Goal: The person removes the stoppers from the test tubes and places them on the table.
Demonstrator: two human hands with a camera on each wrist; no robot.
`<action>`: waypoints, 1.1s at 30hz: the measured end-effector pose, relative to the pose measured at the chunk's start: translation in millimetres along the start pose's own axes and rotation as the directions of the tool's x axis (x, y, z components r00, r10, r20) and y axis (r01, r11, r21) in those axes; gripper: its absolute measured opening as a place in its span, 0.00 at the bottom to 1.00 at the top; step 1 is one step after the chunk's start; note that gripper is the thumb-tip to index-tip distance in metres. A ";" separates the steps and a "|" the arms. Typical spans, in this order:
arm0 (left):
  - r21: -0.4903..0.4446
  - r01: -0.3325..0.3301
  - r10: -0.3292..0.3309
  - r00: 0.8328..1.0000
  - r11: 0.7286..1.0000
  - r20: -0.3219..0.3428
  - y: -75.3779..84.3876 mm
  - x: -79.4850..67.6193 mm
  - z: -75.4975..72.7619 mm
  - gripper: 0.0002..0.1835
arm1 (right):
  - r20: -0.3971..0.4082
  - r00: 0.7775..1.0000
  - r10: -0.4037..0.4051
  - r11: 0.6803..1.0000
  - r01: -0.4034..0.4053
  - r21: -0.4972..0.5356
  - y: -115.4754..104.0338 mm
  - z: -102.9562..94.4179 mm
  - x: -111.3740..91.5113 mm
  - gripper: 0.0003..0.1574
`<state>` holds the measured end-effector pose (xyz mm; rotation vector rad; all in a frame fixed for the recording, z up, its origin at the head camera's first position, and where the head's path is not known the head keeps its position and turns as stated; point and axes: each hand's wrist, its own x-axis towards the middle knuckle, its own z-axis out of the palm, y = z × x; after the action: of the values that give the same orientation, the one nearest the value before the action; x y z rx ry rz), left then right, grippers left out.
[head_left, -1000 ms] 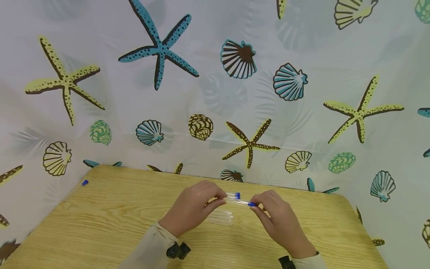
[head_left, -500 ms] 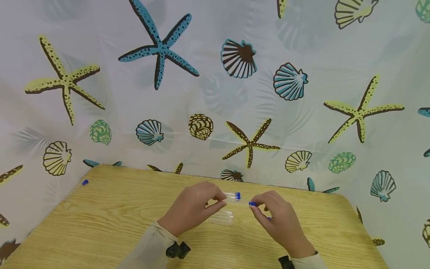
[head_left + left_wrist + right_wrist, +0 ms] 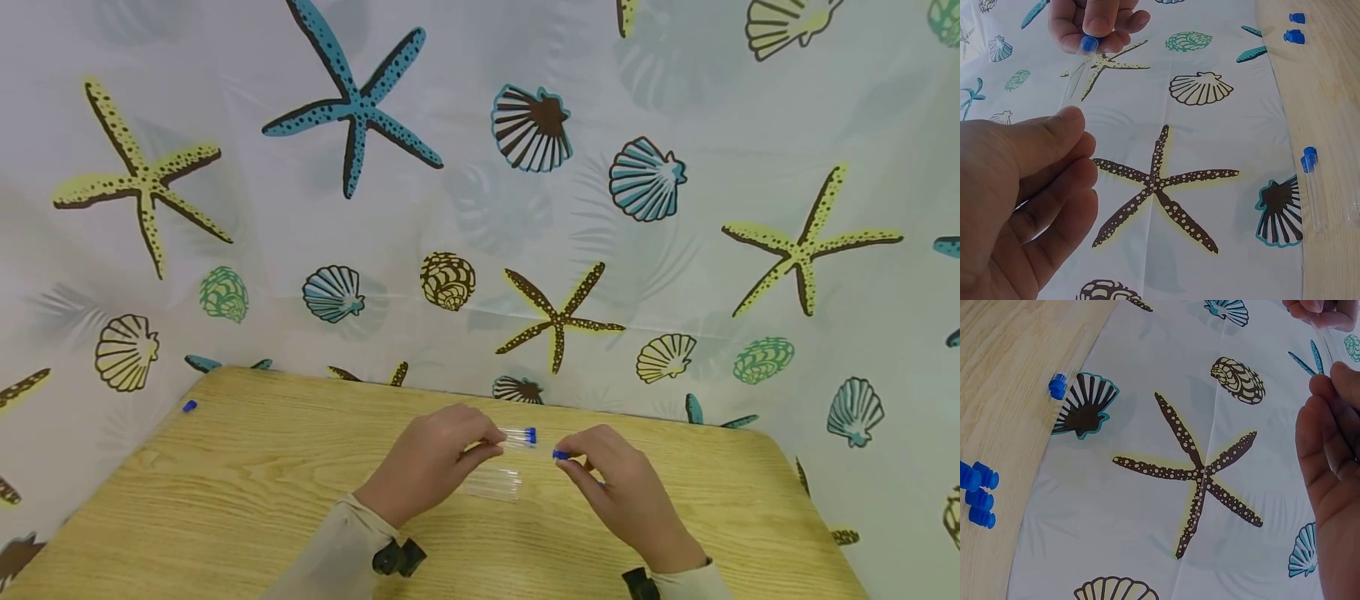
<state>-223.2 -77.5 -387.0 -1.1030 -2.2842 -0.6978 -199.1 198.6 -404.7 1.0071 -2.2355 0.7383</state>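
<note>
My left hand (image 3: 431, 454) pinches a clear, slim test tube (image 3: 1076, 81) between thumb and fingers, near its lower end in the left wrist view. At the tube's other end my right hand (image 3: 622, 487) pinches a small blue cap (image 3: 1089, 44). The cap meets the tube's mouth; how far it is seated cannot be told. In the head view the held tube is barely visible, while the blue cap (image 3: 561, 455) shows at the right fingertips. Clear tubes with blue caps (image 3: 531, 435) lie just behind the hands.
Several uncapped clear tubes (image 3: 495, 483) lie on the wooden table (image 3: 247, 475) beside the left hand. A lone blue cap (image 3: 190, 407) sits near the far left edge. Several loose caps (image 3: 980, 499) appear in the right wrist view. A patterned curtain (image 3: 480, 208) hangs behind the table.
Both hands stay nearly in place. The right fingertips have shifted slightly on the cap, and a bit of blue behind the right hand has come into view. The held tube shows less clearly.
</note>
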 end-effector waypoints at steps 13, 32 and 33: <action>-0.010 0.031 -0.031 0.999 0.999 0.026 1.0 -0.4 3.7 0.05 | -0.057 0.998 0.029 0.995 -0.034 -0.090 -1.7 1.0 0.6 0.14; -0.003 0.025 -0.025 1.000 1.000 -0.013 0.2 0.0 6.8 0.04 | -0.025 1.000 0.017 0.999 -0.018 -0.050 0.9 -0.4 -0.2 0.11; 0.001 0.025 -0.025 1.000 1.000 -0.012 -0.3 0.2 6.9 0.04 | -0.016 1.000 0.011 0.999 -0.011 -0.039 1.4 -0.6 -0.2 0.11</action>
<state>-225.0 -73.2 -392.1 -1.0688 -2.2910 -0.7109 -199.9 200.0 -404.8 0.9674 -2.2349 0.7022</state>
